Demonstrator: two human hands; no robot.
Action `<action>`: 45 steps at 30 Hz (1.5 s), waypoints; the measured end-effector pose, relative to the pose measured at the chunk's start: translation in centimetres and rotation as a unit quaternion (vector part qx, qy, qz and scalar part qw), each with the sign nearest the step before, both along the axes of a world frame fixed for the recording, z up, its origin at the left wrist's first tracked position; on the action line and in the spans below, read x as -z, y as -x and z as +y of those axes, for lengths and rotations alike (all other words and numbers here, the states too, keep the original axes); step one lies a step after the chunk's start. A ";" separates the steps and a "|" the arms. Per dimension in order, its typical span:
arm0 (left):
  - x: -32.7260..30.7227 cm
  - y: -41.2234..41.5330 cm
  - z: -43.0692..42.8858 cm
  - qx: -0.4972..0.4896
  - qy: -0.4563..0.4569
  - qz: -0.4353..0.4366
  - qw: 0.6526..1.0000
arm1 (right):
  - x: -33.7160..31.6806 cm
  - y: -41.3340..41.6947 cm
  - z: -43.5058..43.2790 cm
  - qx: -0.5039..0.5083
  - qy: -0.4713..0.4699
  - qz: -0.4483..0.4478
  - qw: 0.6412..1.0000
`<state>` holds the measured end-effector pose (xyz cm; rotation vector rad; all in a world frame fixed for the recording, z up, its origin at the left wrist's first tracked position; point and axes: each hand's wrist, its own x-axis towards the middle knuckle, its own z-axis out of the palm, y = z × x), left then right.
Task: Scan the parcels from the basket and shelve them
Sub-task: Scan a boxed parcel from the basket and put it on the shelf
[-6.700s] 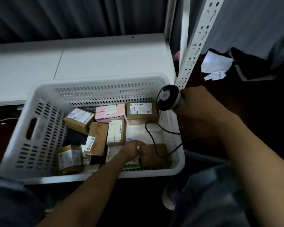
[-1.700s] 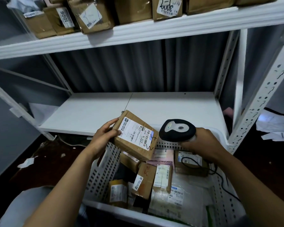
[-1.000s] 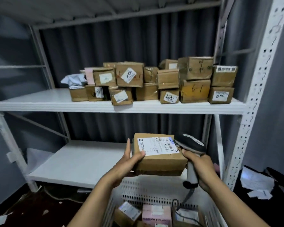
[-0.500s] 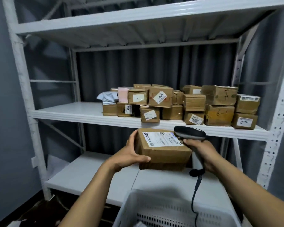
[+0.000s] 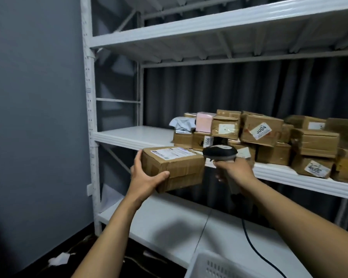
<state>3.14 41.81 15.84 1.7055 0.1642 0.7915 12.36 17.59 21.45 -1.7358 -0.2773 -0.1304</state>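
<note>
1. Head view: shows a brown cardboard parcel (image 5: 173,167) raised in front of the middle shelf (image 5: 129,135), label face up, not yet set down on the board.
2. Going by the creased, taped card: probably stiff enough to keep its shape, light enough for one hand, and not slippery. Dented along the near face, so best not squeezed hard.
3. Best taken at the near left corner and from underneath, as now, leaving the label uncovered.
4. Left hand (image 5: 147,177): curled round that corner, thumb (image 5: 161,175) laid along the front face, fingers (image 5: 138,159) wrapped up the left end. Forearm reaching up and forward.
5. Right hand (image 5: 235,171): closed round the handle of a black scanner (image 5: 219,152), whose head sits just above the fingers, at the parcel's right edge. Touching or just apart: cannot tell. Cable (image 5: 255,247) hanging below the fist towards the white basket (image 5: 219,265).
6. Beyond the right-hand fingers: stacked parcels (image 5: 259,133) on the same shelf. Beyond the left-hand fingers: bare board, likely the spot for this one.
</note>
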 end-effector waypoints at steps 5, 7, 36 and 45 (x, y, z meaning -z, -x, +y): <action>-0.9 -3.9 2.5 -0.154 0.032 -0.040 0.987 | -1.6 -2.5 3.4 0.022 0.020 -0.043 0.999; -1.5 -6.0 2.7 -0.214 0.040 -0.045 0.975 | -1.9 -3.7 4.5 0.032 0.035 -0.049 0.998; -0.4 -25.8 6.4 -0.269 -0.357 0.096 0.889 | -0.1 -12.8 5.9 0.008 0.090 -0.043 0.995; -1.0 -26.1 8.3 -0.146 -0.434 0.252 0.853 | 0.8 -12.9 6.9 -0.005 0.109 -0.042 0.993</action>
